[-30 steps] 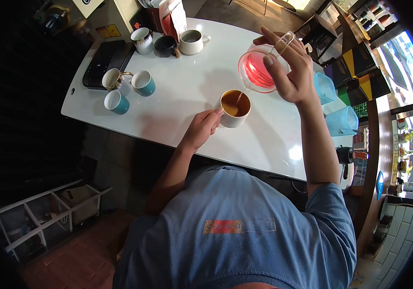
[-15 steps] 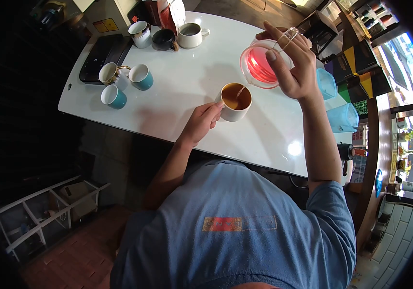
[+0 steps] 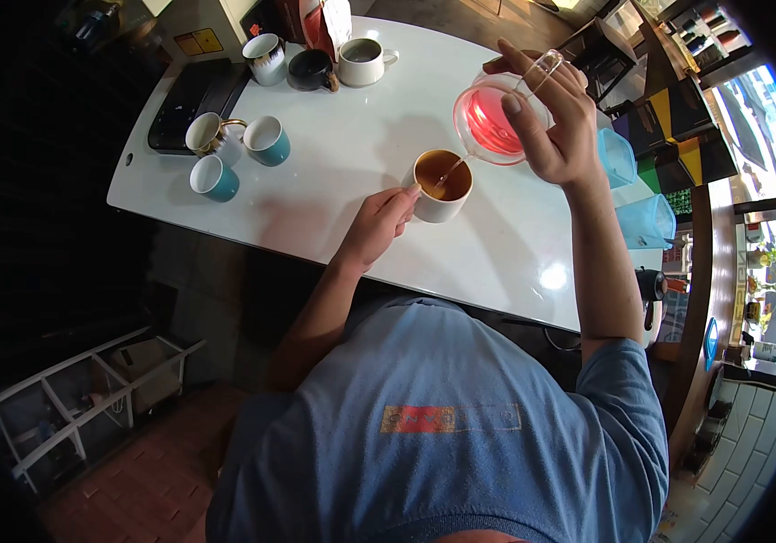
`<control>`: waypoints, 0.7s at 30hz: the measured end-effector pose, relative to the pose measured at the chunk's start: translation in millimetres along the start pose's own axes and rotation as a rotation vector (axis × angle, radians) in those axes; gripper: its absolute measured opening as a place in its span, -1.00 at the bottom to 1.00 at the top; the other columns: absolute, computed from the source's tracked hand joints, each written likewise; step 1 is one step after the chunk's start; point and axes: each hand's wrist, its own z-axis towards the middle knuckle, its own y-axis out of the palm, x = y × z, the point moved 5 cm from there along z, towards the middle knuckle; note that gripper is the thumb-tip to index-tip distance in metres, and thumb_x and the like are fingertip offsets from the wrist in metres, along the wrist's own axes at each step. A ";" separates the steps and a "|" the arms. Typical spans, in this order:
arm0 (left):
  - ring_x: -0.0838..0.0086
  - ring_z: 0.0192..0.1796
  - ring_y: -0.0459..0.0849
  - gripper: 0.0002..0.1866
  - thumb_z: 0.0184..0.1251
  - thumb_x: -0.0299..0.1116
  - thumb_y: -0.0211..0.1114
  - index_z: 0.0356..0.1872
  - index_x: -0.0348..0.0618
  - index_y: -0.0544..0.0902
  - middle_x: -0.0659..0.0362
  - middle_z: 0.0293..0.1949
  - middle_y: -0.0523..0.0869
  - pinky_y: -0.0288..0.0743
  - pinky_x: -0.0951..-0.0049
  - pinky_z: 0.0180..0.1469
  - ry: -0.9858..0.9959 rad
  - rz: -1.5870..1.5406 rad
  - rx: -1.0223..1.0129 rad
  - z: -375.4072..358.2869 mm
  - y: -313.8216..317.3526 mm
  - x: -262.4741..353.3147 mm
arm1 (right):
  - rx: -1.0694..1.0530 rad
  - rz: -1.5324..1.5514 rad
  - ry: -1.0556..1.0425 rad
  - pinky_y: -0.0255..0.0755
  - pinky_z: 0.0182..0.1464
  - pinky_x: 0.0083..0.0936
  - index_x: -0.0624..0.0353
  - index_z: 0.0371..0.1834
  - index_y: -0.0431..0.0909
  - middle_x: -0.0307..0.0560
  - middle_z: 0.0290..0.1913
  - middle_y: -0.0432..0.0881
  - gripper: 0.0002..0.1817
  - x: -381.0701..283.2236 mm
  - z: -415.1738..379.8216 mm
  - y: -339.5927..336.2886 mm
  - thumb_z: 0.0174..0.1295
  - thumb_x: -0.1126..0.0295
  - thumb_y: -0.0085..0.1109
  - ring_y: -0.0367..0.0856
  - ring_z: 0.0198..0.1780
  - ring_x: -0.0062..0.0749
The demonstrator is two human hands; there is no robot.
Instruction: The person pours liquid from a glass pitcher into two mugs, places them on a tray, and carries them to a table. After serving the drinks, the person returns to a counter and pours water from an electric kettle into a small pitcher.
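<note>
My left hand is closed on the handle of a white mug with a golden-brown inside. In my right hand is a glass pitcher of pink-red liquid, tilted toward the mug; my fingers wrap its clear handle. A thin stream runs from the pitcher's spout down into the mug, where some liquid shows at the bottom. The pitcher stays above and to the right of the mug, apart from its rim.
On the white table at left stand two teal cups and a gold-handled mug. Farther back are a patterned cup, a black cup and a white mug. Light-blue containers line the right edge.
The stream keeps running from the pitcher into the mug and lands slightly farther left inside it. Both hands stay nearly in place, and the view shifts a little.
</note>
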 end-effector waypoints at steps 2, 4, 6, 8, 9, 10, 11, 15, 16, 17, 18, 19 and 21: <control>0.77 -0.55 0.11 -0.64 0.46 -0.13 0.04 -0.54 -0.05 0.42 0.46 -0.60 0.22 0.03 0.69 -0.52 0.001 0.009 0.002 0.1 -1.0 0.6 | -0.012 -0.010 0.015 0.29 0.00 -0.40 0.37 0.13 0.49 -0.02 -0.17 0.69 -0.49 0.2 0.4 1.7 0.15 0.28 0.03 0.60 -0.12 -0.22; 0.77 -0.54 0.12 -0.65 0.45 -0.12 0.04 -0.52 -0.07 0.44 0.45 -0.60 0.24 0.04 0.69 -0.51 0.010 0.013 0.003 0.8 -1.5 1.5 | -0.004 0.014 0.007 0.28 -0.01 -0.41 0.37 0.13 0.49 -0.02 -0.17 0.69 -0.49 0.7 1.1 3.3 0.16 0.27 0.04 0.60 -0.14 -0.23; 0.77 -0.55 0.11 -0.65 0.45 -0.16 0.05 -0.56 -0.04 0.38 0.45 -0.60 0.22 0.02 0.69 -0.52 0.013 0.010 0.016 0.5 0.0 4.1 | 0.008 0.016 -0.024 0.29 0.00 -0.41 0.37 0.13 0.49 -0.01 -0.18 0.69 -0.49 10.8 -3.9 6.6 0.16 0.27 0.04 0.60 -0.13 -0.22; 0.77 -0.56 0.09 -0.65 0.44 -0.20 0.06 -0.59 -0.02 0.32 0.44 -0.60 0.20 -0.01 0.68 -0.53 0.014 0.008 0.028 -0.6 0.8 6.6 | 0.021 0.017 -0.054 0.29 0.02 -0.40 0.38 0.13 0.49 -0.01 -0.18 0.69 -0.49 14.6 -7.3 9.1 0.16 0.27 0.04 0.61 -0.13 -0.22; 0.77 -0.56 0.09 -0.65 0.44 -0.20 0.06 -0.60 -0.02 0.32 0.44 -0.60 0.20 -0.01 0.68 -0.53 0.006 0.008 0.031 -0.7 1.0 7.5 | 0.028 0.024 -0.051 0.28 0.06 -0.36 0.39 0.10 0.50 -0.03 -0.21 0.68 -0.49 15.6 -7.3 9.5 0.11 0.28 0.08 0.60 -0.14 -0.19; 0.77 -0.56 0.09 -0.65 0.44 -0.20 0.06 -0.60 -0.02 0.33 0.44 -0.60 0.20 -0.01 0.68 -0.53 -0.002 0.008 0.034 -0.4 1.1 8.1 | 0.036 0.030 -0.049 0.26 0.11 -0.31 0.40 0.07 0.51 -0.04 -0.23 0.68 -0.48 16.7 -7.1 9.5 0.06 0.29 0.12 0.59 -0.15 -0.17; 0.77 -0.56 0.09 -0.65 0.44 -0.20 0.06 -0.60 -0.02 0.33 0.44 -0.60 0.20 -0.01 0.68 -0.53 0.001 0.008 0.031 -0.1 1.4 8.6 | 0.037 0.026 -0.050 0.26 0.11 -0.31 0.40 0.07 0.51 -0.04 -0.23 0.68 -0.48 17.0 -6.9 9.8 0.06 0.29 0.12 0.59 -0.15 -0.17; 0.77 -0.56 0.08 -0.65 0.45 -0.21 0.05 -0.59 -0.02 0.33 0.45 -0.60 0.19 -0.02 0.68 -0.53 -0.009 0.028 0.031 1.2 1.4 7.0 | 0.054 0.018 -0.066 0.27 0.10 -0.31 0.41 0.07 0.51 0.00 -0.26 0.67 -0.47 19.7 -7.7 10.6 0.04 0.30 0.14 0.59 -0.16 -0.15; 0.77 -0.56 0.07 -0.65 0.45 -0.21 0.05 -0.59 -0.02 0.33 0.45 -0.60 0.19 -0.02 0.68 -0.53 -0.011 0.030 0.031 1.6 1.2 6.3 | 0.050 0.014 -0.075 0.27 0.10 -0.31 0.40 0.07 0.51 0.01 -0.26 0.67 -0.47 20.2 -8.0 10.9 0.03 0.30 0.14 0.59 -0.17 -0.15; 0.77 -0.56 0.07 -0.65 0.45 -0.21 0.05 -0.59 -0.02 0.33 0.45 -0.60 0.19 -0.02 0.68 -0.53 -0.010 0.031 0.031 2.1 0.5 5.7 | 0.051 0.013 -0.075 0.27 0.10 -0.31 0.40 0.07 0.51 0.01 -0.26 0.67 -0.47 19.5 -7.4 10.8 0.03 0.30 0.14 0.59 -0.17 -0.15; 0.77 -0.56 0.07 -0.65 0.45 -0.22 0.05 -0.59 -0.03 0.33 0.45 -0.60 0.19 -0.02 0.68 -0.53 -0.007 0.039 0.025 2.9 0.2 5.1 | 0.057 0.007 -0.067 0.27 0.10 -0.30 0.40 0.07 0.51 0.01 -0.27 0.67 -0.47 18.6 -6.6 10.0 0.03 0.30 0.15 0.59 -0.17 -0.14; 0.77 -0.56 0.07 -0.65 0.45 -0.22 0.05 -0.59 -0.03 0.34 0.46 -0.60 0.19 -0.02 0.68 -0.53 -0.003 0.046 0.019 3.8 -0.3 4.2 | 0.063 0.000 -0.059 0.27 0.10 -0.30 0.40 0.08 0.51 0.02 -0.28 0.67 -0.47 18.3 -6.0 9.1 0.03 0.30 0.15 0.59 -0.17 -0.14; 0.77 -0.54 0.11 -0.66 0.44 -0.16 0.06 -0.54 -0.06 0.42 0.45 -0.60 0.23 0.03 0.68 -0.51 -0.002 0.053 0.001 6.8 -4.1 -0.6 | 0.066 -0.002 -0.060 0.27 0.10 -0.30 0.39 0.08 0.51 0.02 -0.29 0.67 -0.47 19.4 -5.8 8.6 0.04 0.29 0.15 0.59 -0.17 -0.14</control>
